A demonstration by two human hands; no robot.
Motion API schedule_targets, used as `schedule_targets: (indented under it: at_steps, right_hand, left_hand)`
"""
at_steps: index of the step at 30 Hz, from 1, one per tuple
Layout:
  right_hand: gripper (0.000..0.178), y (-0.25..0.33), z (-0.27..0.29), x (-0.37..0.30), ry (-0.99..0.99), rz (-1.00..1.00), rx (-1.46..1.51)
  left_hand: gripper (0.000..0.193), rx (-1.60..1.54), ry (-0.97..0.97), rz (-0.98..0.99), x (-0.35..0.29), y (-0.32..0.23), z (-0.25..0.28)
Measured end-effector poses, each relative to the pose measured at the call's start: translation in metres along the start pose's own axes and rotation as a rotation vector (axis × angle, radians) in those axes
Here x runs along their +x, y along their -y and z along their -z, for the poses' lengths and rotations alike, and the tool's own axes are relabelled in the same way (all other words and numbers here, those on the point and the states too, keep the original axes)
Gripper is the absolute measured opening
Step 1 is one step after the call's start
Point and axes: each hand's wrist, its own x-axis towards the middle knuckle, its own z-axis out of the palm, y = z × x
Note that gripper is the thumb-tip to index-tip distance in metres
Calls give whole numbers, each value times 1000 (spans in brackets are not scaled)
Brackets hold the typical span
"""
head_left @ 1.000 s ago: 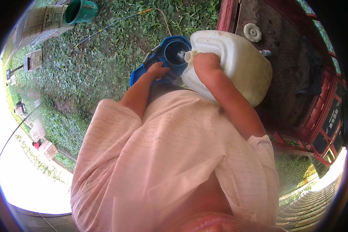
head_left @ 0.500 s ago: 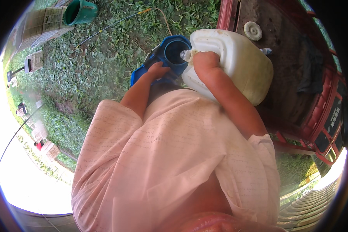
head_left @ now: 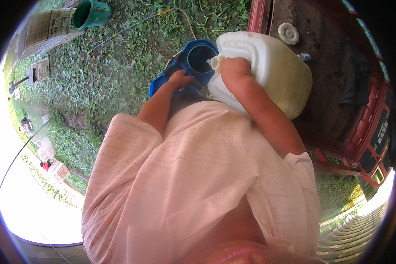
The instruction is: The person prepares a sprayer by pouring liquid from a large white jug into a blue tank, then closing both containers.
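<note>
My right hand (head_left: 234, 68) is closed on the handle of a large whitish plastic jerrycan (head_left: 279, 66), close to its neck. The jerrycan lies tilted on its side, mouth to the left, and clear liquid (head_left: 209, 62) runs out into the round opening of a blue sprayer tank (head_left: 205, 79). My left hand (head_left: 180, 80) grips the near left part of this tank; its fingertips partly show against the blue plastic. The tank's lower part is hidden by my body.
A red truck bed (head_left: 303, 17) at the right carries a round white cap (head_left: 288, 34), a small bottle (head_left: 304, 56) and dark cloth (head_left: 354, 79). A spray wand (head_left: 136, 26) with its hose lies across leafy ground. At the far left stand a green bucket (head_left: 91, 14) and stacked crates (head_left: 53, 26).
Hardly anything differs. The jerrycan has shifted very slightly, and the liquid still runs from its mouth. Both hands keep their places.
</note>
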Motion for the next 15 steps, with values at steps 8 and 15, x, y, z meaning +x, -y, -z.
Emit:
schedule_targets:
  at_steps: [8,15]
  right_hand:
    - [13,1,0,-3,-8,4,-5]
    - [13,3,2,-4,5,-2,-6]
  left_hand:
    - [68,-2,9,15,1,3,-3]
    - [66,1,33,33,0,1,-1]
